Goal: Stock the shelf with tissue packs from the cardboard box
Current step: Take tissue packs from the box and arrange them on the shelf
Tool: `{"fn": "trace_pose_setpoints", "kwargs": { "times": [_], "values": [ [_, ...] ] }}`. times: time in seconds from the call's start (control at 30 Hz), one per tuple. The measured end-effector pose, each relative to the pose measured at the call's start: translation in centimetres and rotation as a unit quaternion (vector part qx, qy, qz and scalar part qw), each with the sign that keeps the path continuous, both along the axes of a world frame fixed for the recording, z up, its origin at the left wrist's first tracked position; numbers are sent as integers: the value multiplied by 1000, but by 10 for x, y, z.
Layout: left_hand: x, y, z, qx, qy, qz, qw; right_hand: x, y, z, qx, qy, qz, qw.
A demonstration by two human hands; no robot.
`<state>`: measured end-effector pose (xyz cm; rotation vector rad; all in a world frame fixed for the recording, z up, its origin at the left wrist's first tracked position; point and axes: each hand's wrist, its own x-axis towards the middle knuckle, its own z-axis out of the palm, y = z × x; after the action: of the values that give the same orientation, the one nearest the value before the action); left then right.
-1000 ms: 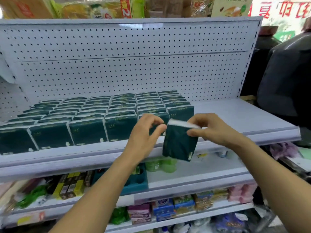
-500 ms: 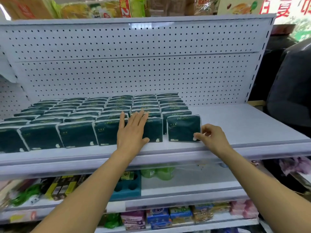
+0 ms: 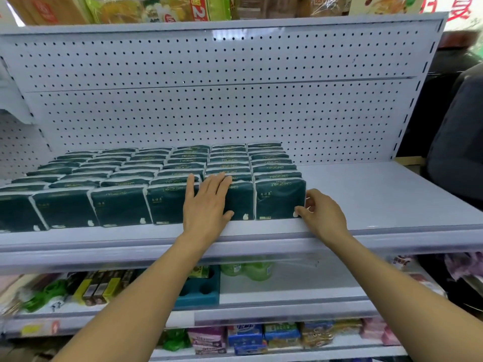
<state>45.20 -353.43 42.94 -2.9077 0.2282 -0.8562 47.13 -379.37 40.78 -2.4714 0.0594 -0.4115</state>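
Dark green tissue packs point(image 3: 117, 176) stand upright in several rows on the left and middle of the white shelf point(image 3: 379, 202). The front pack of the rightmost row point(image 3: 278, 201) stands at the shelf's front edge. My right hand point(image 3: 322, 215) pinches its lower right corner, thumb on the front face and curled fingers against its side. With straight fingers, my left hand point(image 3: 206, 207) presses flat on the fronts of the two packs to its left. The cardboard box is out of view.
The shelf is bare to the right of the packs. A white pegboard point(image 3: 235, 100) backs it. Lower shelves hold a teal tray point(image 3: 201, 291), green bottles point(image 3: 245, 270) and small packaged goods. A person in dark clothing point(image 3: 457, 142) stands at the right edge.
One second ago both hands held a pack in the air before the shelf. It now stands at the front of the rightmost row, with my left hand flat on neighbouring packs.
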Motion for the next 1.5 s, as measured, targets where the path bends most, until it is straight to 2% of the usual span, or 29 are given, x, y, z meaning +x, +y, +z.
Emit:
{"fn": "trace_pose_setpoints", "kwargs": {
  "times": [0.17, 0.33, 0.43, 0.6, 0.73, 0.87, 1.17, 1.27, 1.37, 1.5],
  "values": [
    [-3, -1, 3, 2, 9, 4, 1000, -15, 3, 5, -26, -24, -8, 999],
    [-20, 4, -1, -29, -56, -26, 998, -50, 22, 5, -79, -160, 13, 984],
    [-46, 11, -8, -56, -106, -46, 992, -70, 40, 2, -129, -237, 46, 962],
    [-102, 47, -33, -113, -133, -72, 982, -111, 98, -5, -137, -266, 148, 943],
    [-145, 109, -59, -112, -95, -33, 989, -133, 164, -25, -171, -233, 214, 933],
    [-189, 196, -86, -85, -9, 52, 995, -153, 247, -46, -207, -194, 272, 919],
    [-288, 437, -134, -78, 115, 177, 974, -212, 481, -93, -214, -102, 345, 908],
    [-311, 517, -160, -116, 171, 219, 954, -224, 548, -120, -205, -59, 379, 900],
    [-328, 580, -196, -182, 255, 262, 913, -230, 601, -157, -227, 26, 413, 881],
    [-335, 631, -250, -231, 369, 269, 859, -232, 652, -203, -296, 162, 469, 816]
  ]
}}
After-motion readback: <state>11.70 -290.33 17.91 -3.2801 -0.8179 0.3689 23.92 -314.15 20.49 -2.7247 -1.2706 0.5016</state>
